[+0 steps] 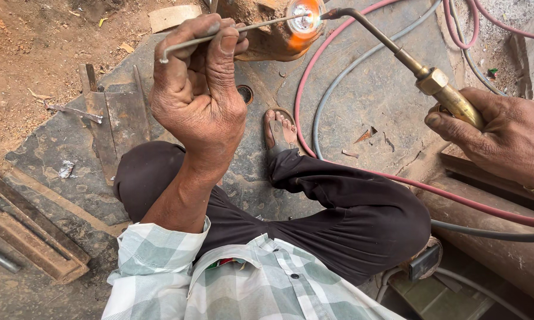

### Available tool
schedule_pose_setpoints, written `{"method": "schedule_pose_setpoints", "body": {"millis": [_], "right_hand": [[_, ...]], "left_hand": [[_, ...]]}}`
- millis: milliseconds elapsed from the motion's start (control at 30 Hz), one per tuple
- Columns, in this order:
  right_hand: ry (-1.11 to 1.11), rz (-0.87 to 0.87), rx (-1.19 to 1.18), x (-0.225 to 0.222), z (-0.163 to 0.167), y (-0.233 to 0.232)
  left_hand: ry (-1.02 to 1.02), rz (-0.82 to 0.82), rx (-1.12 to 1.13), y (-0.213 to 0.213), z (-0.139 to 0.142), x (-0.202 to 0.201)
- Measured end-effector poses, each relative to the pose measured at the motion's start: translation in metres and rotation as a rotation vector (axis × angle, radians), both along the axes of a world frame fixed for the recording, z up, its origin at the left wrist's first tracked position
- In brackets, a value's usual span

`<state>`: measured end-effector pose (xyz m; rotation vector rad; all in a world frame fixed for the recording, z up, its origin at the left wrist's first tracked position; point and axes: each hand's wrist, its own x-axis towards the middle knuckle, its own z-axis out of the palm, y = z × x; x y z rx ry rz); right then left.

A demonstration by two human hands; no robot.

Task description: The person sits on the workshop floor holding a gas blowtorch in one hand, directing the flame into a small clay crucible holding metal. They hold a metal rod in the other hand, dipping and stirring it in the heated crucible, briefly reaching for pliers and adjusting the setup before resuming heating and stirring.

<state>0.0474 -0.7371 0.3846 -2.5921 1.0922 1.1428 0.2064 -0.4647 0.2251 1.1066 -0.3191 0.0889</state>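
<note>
Two tools meet at one glowing spot at the top of my view: the thin filler rod and the tip of the brass torch both reach the orange-hot patch on a rusty rounded workpiece. I see the left hand closed around the rod's bent end, thumb and fingers pinching it, rod lying nearly level. The right hand is wrapped around the torch's brass handle (fingers fully closed on it), its neck angling up-left to the glow. A red hose and a grey hose curve across the dark steel plate beneath. A sandalled foot rests on that plate, below the workpiece. Flat rusty bars lie to the left, bare dirt beyond them.
</note>
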Motion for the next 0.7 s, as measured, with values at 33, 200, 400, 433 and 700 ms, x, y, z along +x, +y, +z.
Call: {"method": "schedule_pose_setpoints", "body": {"millis": [33, 200, 400, 433, 700], "right_hand": [[0.006, 0.004, -0.006, 0.0, -0.001, 0.0], [0.019, 0.009, -0.053, -0.003, -0.003, 0.001], [-0.027, 0.121, -0.04, -0.008, -0.008, -0.003], [-0.058, 0.105, -0.016, -0.01, -0.01, -0.004], [-0.285, 0.055, 0.194, -0.036, -0.03, -0.028]], "left_hand": [[-0.006, 0.002, 0.005, 0.0, -0.001, 0.0], [-0.019, -0.006, 0.026, 0.001, -0.001, 0.0], [-0.001, 0.007, 0.021, 0.0, 0.002, -0.001], [-0.002, 0.012, 0.026, 0.0, 0.002, -0.001], [-0.02, 0.034, 0.031, -0.002, 0.005, 0.001]]}}
